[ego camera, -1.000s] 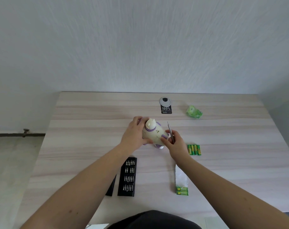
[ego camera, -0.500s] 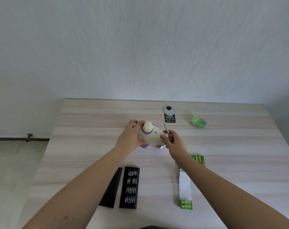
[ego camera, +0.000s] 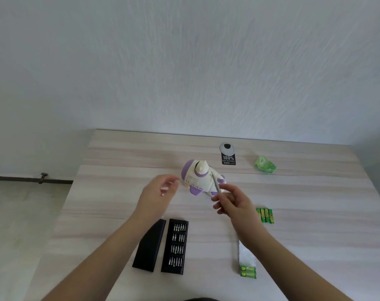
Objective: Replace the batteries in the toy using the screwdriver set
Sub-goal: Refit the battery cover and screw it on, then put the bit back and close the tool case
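Note:
The white and purple toy (ego camera: 199,178) stands on the wooden table (ego camera: 111,198), free of both hands. My left hand (ego camera: 157,193) hovers just left of it with relaxed fingers and holds nothing. My right hand (ego camera: 232,202) pinches the thin metal screwdriver (ego camera: 215,184), whose tip points up in front of the toy's right side. The black bit tray (ego camera: 175,246) and its lid (ego camera: 150,245) lie near me. Several loose green batteries (ego camera: 265,215) lie to the right.
A battery package (ego camera: 247,260) with green batteries at its near end lies at the front right. A crumpled green wrapper (ego camera: 265,164) and a black-and-white tag (ego camera: 228,154) sit at the back. The table's left edge drops to the floor.
My left hand let go of the toy and drew back to the left. The toy now stands alone on the table. The view tilted upward.

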Demonstrator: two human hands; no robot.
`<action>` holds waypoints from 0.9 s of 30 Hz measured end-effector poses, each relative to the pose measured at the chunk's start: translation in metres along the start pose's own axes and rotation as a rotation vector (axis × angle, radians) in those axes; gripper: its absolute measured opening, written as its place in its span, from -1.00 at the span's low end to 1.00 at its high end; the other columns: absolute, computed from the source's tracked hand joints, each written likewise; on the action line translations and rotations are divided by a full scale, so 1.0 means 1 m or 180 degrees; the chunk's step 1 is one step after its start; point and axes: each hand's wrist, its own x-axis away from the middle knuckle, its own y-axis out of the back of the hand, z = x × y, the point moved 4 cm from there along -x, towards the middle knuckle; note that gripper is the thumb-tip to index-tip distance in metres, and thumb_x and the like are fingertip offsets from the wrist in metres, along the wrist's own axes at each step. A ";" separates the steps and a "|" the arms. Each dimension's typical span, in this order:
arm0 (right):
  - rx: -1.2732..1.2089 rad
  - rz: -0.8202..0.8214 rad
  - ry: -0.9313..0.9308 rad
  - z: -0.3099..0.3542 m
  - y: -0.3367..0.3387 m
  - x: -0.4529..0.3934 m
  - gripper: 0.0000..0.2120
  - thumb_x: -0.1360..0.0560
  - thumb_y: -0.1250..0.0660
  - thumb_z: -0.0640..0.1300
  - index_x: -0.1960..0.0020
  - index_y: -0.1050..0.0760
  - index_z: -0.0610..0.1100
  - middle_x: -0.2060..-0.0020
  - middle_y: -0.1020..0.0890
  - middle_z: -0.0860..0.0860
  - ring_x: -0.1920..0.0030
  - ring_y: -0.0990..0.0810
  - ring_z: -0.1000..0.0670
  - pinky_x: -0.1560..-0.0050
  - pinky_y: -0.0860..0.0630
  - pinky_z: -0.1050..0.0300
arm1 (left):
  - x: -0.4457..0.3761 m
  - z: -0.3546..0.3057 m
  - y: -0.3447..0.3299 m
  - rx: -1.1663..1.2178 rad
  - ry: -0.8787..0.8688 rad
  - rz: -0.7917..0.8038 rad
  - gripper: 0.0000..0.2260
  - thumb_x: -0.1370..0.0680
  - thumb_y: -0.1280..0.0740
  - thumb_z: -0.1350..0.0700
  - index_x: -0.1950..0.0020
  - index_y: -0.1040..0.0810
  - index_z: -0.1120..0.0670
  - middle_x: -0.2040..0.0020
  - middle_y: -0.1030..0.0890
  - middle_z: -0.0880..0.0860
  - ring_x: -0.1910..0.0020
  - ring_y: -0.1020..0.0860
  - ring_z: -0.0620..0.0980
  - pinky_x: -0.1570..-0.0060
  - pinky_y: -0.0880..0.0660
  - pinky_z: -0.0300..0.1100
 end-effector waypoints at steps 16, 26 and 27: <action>0.1436 -0.0013 0.0608 0.038 -0.060 0.043 -0.93 -0.54 -0.32 -0.01 0.04 -0.56 0.14 0.15 -0.65 0.24 0.14 -0.58 0.19 0.16 -0.45 0.39 | 0.062 -0.037 0.018 0.0721 -0.0049 0.0149 -0.90 -0.58 -0.33 0.03 0.09 -0.63 -0.06 0.22 -0.69 -0.09 0.18 -0.65 -0.15 0.04 -0.57 -0.16; 0.0883 0.0201 0.0391 0.040 -0.089 0.043 -0.93 -0.48 -0.42 -0.15 0.10 -0.64 0.01 0.24 -0.71 0.05 0.14 -0.67 0.07 0.02 -0.58 0.16 | 0.075 -0.028 0.038 -0.0293 -0.0666 0.0047 -0.85 -0.44 -0.45 -0.11 0.11 -0.64 -0.06 0.27 -0.60 -0.09 0.22 -0.54 -0.13 0.20 -0.47 -0.17; 0.0759 0.0242 0.0342 0.039 -0.092 0.044 -0.94 -0.48 -0.42 -0.17 0.12 -0.64 -0.03 0.25 -0.71 0.00 0.15 -0.68 0.03 0.01 -0.59 0.10 | 0.075 -0.026 0.041 -0.0304 -0.0664 0.0063 -0.86 -0.44 -0.46 -0.10 0.11 -0.64 -0.06 0.27 -0.60 -0.09 0.23 -0.54 -0.13 0.20 -0.48 -0.17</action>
